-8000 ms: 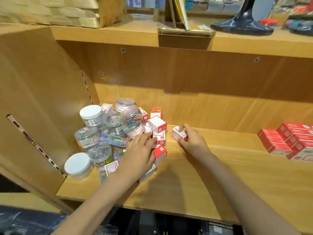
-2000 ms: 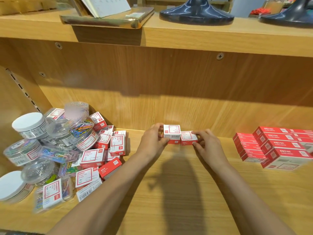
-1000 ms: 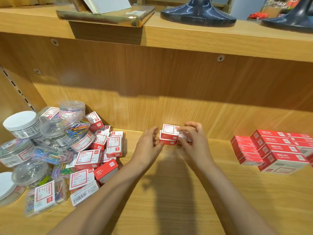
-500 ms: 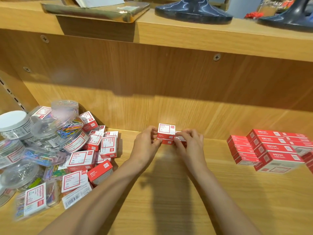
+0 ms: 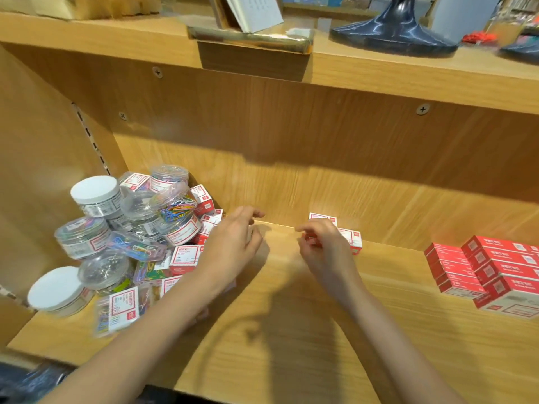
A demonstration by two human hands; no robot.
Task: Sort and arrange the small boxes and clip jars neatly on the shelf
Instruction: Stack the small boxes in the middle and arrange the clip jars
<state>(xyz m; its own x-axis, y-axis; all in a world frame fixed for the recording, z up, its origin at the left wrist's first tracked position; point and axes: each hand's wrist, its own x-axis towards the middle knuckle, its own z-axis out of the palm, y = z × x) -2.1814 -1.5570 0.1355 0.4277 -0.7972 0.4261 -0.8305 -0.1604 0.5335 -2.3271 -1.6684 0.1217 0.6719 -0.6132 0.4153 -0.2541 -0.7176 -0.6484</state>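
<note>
A jumbled pile fills the shelf's left end: white-lidded jars (image 5: pixel 96 193), clear jars of coloured clips (image 5: pixel 178 217) and small red-and-white boxes (image 5: pixel 185 258). Near the back wall stands a small group of sorted boxes (image 5: pixel 351 240), one box (image 5: pixel 322 219) on top. My right hand (image 5: pixel 326 252) hovers just in front of this group, fingers loosely curled, gripping nothing that I can see. My left hand (image 5: pixel 233 249) is over the right edge of the pile, fingers relaxed and empty.
Neat stacks of longer red boxes (image 5: pixel 490 266) stand at the right end of the wooden shelf (image 5: pixel 291 330). The shelf's side wall (image 5: pixel 43 170) closes the left. On the shelf above are a dark lamp base (image 5: pixel 393 33) and a card stand (image 5: pixel 250 36).
Both hands have let go of the small boxes near the back wall. My left hand has moved left toward the pile, and my right hand has drawn back a little.
</note>
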